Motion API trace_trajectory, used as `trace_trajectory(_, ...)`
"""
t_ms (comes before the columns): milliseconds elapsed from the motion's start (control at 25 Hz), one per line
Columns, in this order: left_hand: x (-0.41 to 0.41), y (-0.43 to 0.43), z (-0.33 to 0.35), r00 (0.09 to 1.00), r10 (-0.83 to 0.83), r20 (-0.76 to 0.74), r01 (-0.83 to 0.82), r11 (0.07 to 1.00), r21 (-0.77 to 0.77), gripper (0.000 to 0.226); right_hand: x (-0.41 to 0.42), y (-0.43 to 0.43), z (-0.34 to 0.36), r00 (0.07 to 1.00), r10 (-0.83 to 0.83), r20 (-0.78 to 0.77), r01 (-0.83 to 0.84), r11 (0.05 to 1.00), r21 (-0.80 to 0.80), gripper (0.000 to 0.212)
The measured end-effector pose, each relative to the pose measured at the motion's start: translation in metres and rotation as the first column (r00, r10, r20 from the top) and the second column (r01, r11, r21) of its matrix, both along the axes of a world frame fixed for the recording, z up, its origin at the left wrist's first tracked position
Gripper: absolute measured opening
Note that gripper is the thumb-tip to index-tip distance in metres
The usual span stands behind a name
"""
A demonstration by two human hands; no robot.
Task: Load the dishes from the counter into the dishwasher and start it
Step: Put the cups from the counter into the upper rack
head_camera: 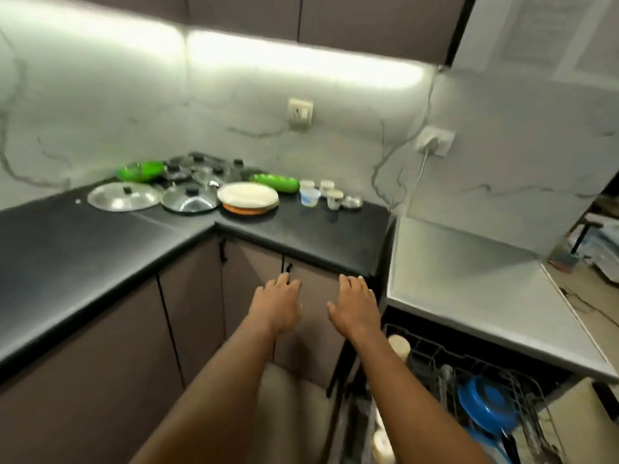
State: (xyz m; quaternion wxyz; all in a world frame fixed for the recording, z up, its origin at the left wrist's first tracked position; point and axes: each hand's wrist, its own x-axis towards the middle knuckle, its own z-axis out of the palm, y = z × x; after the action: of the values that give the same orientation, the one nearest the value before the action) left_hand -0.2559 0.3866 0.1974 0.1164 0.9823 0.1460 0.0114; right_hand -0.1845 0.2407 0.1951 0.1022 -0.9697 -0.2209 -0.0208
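The left hand (276,301) and right hand (355,304) point forward, fingers relaxed, empty. Plates (248,195) lie flat on the counter (301,229); a blue dish (485,408) stands on edge in the rack (522,383).

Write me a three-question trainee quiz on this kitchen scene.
1. True or false: the left hand and the right hand hold nothing.
2. Which colour is the dish standing in the dishwasher rack? A red, B blue, C yellow.
3. Fill in: the stack of plates sits on the ___ counter.
Key: 1 true; 2 B; 3 black.
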Motion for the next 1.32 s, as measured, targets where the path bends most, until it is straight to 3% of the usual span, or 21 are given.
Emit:
trace_trajectory(240, 0.019, 0.085, 0.048, 0.994, -0.032, 0.103, 0.029, 0.999, 0.033, 0.058, 0.012, 0.082, 0.042, 0.997, -0.02, 0.079, 0.011, 0.993, 0.121, 0.07)
trace_trajectory(720, 0.103, 0.137, 0.023, 0.991, -0.088, 0.098, 0.081, 0.994, 0.068, 0.064, 0.103, 0.132, 0.022, 0.997, -0.067, 0.045, 0.062, 0.992, 0.113, 0.07)
trace_trajectory(1320, 0.328, 0.156, -0.002, 0.997, -0.078, -0.025, 0.079, 0.995, 0.06, 0.065, 0.332, 0.158, -0.008, 0.996, -0.061, -0.07, 0.07, 0.989, 0.129, 0.071)
